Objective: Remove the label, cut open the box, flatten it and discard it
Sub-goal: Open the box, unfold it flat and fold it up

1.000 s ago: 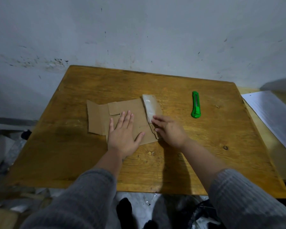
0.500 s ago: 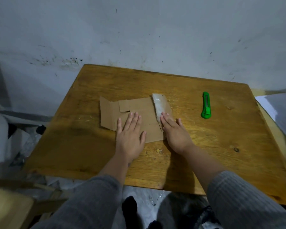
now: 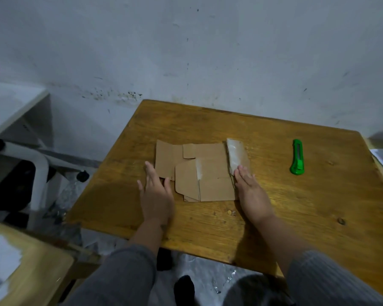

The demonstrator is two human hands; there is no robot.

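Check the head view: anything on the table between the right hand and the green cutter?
Nothing: only bare wood of the table lies between the right hand and the green cutter. The flattened box is on the hand's other side.

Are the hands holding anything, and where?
Nothing is gripped. The left hand lies flat at the flattened box's left edge; the right hand rests straight-fingered on its right edge by the taped flap.
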